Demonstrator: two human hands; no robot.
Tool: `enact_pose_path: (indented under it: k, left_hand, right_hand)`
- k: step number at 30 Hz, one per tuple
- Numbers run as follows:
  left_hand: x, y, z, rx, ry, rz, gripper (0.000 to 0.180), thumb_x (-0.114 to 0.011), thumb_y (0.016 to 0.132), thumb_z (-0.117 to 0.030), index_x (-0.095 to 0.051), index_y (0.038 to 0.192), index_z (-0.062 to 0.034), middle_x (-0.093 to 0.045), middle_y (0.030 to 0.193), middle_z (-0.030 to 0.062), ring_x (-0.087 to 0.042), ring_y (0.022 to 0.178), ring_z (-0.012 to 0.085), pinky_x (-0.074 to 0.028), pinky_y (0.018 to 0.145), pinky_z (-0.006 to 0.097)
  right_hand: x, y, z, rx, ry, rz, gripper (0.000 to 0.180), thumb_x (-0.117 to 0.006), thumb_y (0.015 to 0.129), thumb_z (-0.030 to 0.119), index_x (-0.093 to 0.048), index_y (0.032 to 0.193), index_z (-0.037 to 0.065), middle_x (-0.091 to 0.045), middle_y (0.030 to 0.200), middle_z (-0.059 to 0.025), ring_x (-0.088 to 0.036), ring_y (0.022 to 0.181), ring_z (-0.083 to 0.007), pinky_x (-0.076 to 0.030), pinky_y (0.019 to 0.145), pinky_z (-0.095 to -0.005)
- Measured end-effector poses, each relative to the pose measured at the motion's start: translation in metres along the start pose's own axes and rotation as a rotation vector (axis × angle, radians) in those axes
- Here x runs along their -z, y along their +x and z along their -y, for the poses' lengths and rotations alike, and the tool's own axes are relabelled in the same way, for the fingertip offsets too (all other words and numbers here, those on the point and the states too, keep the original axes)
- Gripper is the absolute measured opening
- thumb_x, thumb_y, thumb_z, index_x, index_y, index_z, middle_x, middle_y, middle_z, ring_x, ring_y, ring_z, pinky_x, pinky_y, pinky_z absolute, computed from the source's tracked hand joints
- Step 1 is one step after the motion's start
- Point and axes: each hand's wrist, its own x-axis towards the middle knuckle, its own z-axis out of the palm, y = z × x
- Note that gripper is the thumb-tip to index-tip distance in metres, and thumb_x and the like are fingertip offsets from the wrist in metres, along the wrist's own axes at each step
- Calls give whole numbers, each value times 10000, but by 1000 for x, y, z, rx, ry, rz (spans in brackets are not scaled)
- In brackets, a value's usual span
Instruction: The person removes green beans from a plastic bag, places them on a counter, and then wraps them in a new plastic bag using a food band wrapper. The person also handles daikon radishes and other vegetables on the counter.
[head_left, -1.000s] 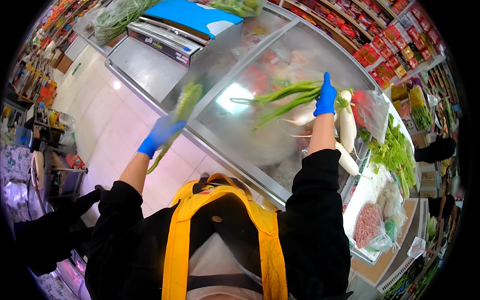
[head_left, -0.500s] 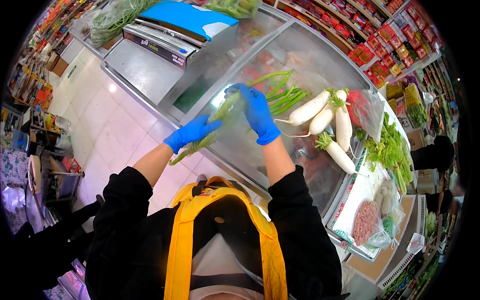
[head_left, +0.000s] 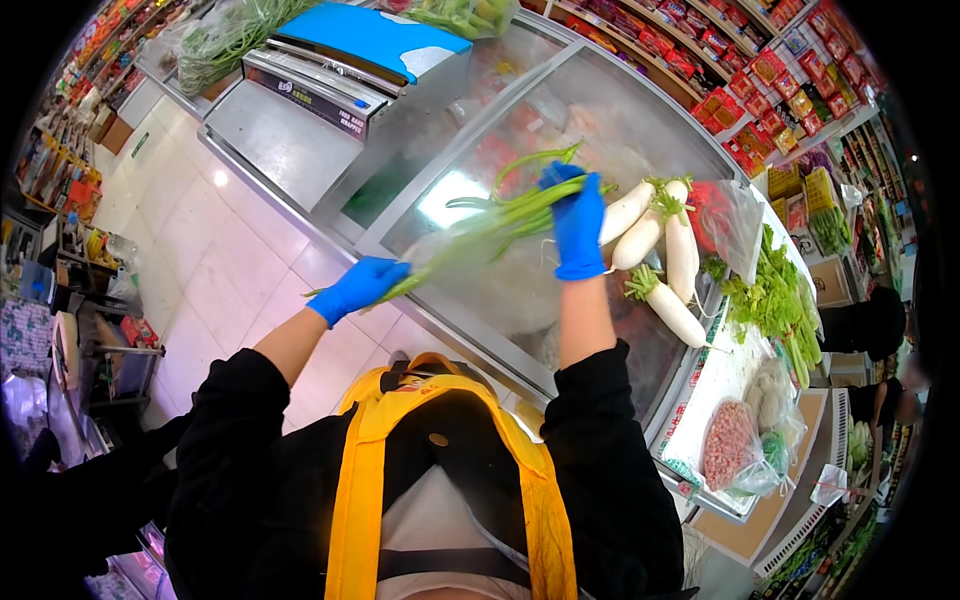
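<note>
blue-gloved left hand point(head_left: 364, 286) and blue-gloved right hand point(head_left: 579, 228), both grips closed on long, slender green vegetable bunch point(head_left: 525, 208); tapered white radishes point(head_left: 640, 240) just right on glass-topped freezer point(head_left: 505, 315).

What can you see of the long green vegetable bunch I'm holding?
The long green vegetable bunch has slender, pliant-looking strands; motion blur hides some detail. It slants from lower left to upper right, partly over the cloudy glass top. The blue-gloved left grip holds its lower end, the right grip its upper end.
</note>
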Motion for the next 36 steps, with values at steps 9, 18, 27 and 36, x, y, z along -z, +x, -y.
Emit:
enact_pose_path:
  k: [9,18,27,36]
  left_hand:
    - [26,-23,-16,252,-342,-189,467,-451,913,-443,-612,821,-15,-585,669,53,-547,595,112,-448,546,252]
    - [22,-2,-55,209,-502,73,463,-463,901,-452,-618,881,-16,-596,725,68,-543,622,115,-463,584,250]
    - [15,9,-44,177,-548,76,330,-558,890,-322,-592,881,5,-578,692,70,-548,593,122,-449,547,252]
    - [8,11,-24,169,-393,418,448,-638,825,-201,-496,1215,-34,-569,869,39,-556,735,110,-463,713,256]
  right_hand:
    - [38,47,53,289,-702,-504,386,-468,927,284,-483,1203,15,-535,1151,-124,-505,1046,-202,-394,915,-351]
    - [-38,-33,-41,-208,-545,200,220,-563,884,237,-620,1002,59,-605,908,-31,-564,776,-117,-493,684,-274]
    - [-17,-51,-44,276,-942,-106,216,-592,854,182,-633,875,-29,-606,758,-41,-522,682,-101,-427,632,-265]
    - [34,-24,-6,390,-645,-479,235,-530,879,176,-608,866,-45,-591,714,-51,-507,652,-116,-419,608,-267]
